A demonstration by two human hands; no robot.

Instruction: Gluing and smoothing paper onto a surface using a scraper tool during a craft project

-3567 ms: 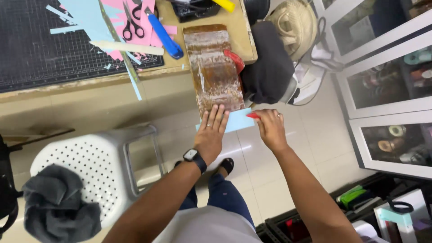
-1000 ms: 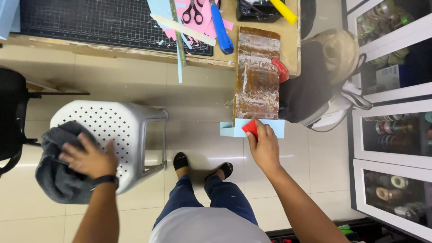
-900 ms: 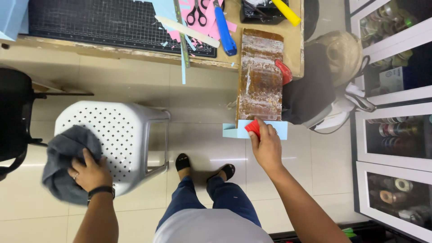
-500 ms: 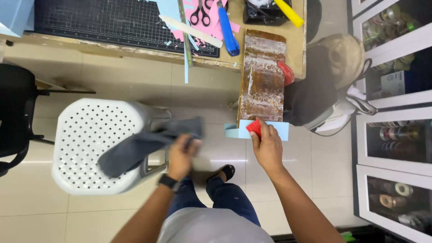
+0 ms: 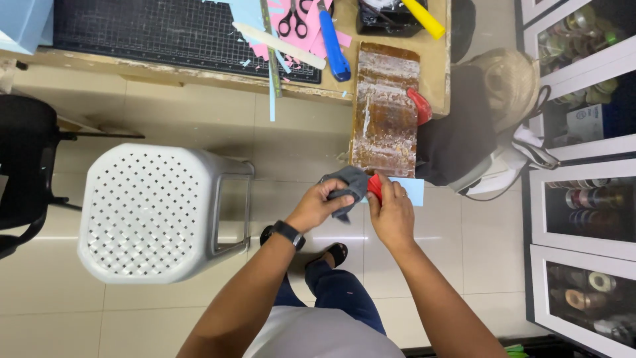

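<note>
Grey cloth brought up to the red tool

Grey cloth (image 5: pixel 348 189) has left the white perforated stool (image 5: pixel 156 205), where it lay in a heap a second ago; half a second back it was trailing through the air from the left hand, and now it is bunched at the near end of the brown, stained board (image 5: pixel 386 109). The stool seat is bare. The left hand (image 5: pixel 319 204), which had reached out to the stool, has come back in front of the body and sits just beside the right.

Its fingers are curled tightly round the cloth, thumb on top, with a fold hanging below the palm. The cloth touches the small red tool (image 5: pixel 375 186).

The right hand (image 5: pixel 392 213) has hardly moved: its fingers are closed on the red tool, only a sliver of which shows above them. Just beyond lies a light blue sheet (image 5: pixel 411 189), at the board's overhanging end. How the right fingertips sit under the tool cannot be told. The board rests on the wooden tabletop (image 5: pixel 434 66), beside a black cutting mat (image 5: pixel 152 30).
</note>
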